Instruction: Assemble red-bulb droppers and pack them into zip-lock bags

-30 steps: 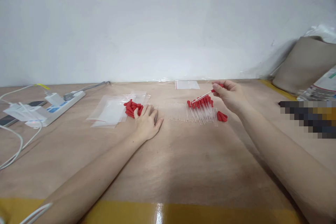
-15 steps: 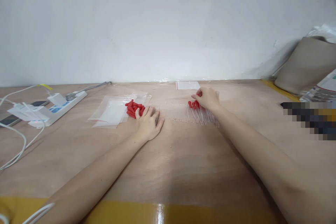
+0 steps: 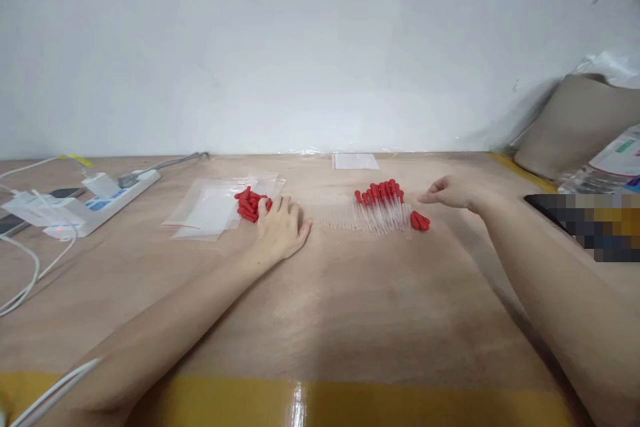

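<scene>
My left hand (image 3: 281, 227) lies on the table with its fingers spread, the fingertips at the edge of a pile of red rubber bulbs (image 3: 247, 204). Beside it, a row of clear thin tubes (image 3: 333, 212) lies side by side. Farther right, several tubes wear red bulbs on their far ends, forming droppers (image 3: 383, 207). A small group of loose red bulbs (image 3: 421, 221) sits just right of them. Above and right of that group is my right hand (image 3: 447, 193), fingers extended and loosely apart, with nothing visible in them.
Clear zip bags (image 3: 200, 207) lie under and left of the bulb pile. Another small bag (image 3: 356, 161) is near the wall. A power strip (image 3: 107, 207) with chargers and white cables occupies the left. A grey-brown container (image 3: 575, 127) and a bottle (image 3: 617, 160) stand at the right.
My right hand has moved right, off the droppers, uncovering more red-topped ones and the loose bulbs beside them. My left hand stays by the pile. The view has shifted slightly.
</scene>
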`<state>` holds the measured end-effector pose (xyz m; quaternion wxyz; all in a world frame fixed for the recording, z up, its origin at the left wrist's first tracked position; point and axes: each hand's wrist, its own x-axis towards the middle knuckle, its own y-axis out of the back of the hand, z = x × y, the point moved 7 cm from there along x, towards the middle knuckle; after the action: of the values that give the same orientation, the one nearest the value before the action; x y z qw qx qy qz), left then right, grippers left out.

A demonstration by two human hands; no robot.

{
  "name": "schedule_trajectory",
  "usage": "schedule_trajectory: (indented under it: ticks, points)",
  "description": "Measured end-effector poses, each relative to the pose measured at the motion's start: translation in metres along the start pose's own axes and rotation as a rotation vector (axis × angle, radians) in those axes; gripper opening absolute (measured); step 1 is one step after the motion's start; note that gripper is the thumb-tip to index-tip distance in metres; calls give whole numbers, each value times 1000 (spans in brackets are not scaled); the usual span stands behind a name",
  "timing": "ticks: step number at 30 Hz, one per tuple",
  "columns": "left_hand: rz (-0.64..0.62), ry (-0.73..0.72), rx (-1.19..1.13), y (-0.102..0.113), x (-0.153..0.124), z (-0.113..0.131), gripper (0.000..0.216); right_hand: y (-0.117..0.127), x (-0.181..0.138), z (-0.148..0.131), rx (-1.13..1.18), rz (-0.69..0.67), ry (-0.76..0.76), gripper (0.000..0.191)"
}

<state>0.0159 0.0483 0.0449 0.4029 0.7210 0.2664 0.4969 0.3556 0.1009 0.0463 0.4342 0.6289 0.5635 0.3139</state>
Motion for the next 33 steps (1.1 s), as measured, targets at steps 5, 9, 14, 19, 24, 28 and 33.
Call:
schedule_trajectory:
  ticks: [5, 9, 14, 19, 24, 28, 33]
  points:
    - [-115, 153, 144, -11, 19, -7, 45, -23, -1, 12, 39, -194, 8, 28]
    - [-265, 226, 196, -26, 28, -11, 39, -37, -3, 6, 104, -309, 31, 30]
    - [-280, 263, 172, -27, 30, -11, 38, -38, -8, 8, 175, -298, -66, 25]
    - [6, 64, 132, 1, 26, 3, 29, -34, -8, 8, 206, -252, -84, 22]
    - [217, -251, -2, 18, 4, 12, 21, -31, -6, 9, 210, -210, -106, 24]
    - [332, -333, -104, 23, -14, 12, 18, -31, -2, 15, 229, -177, -119, 18]
    - [279, -325, -97, 16, -16, 12, 21, -10, -4, 1, 295, 116, -41, 16]
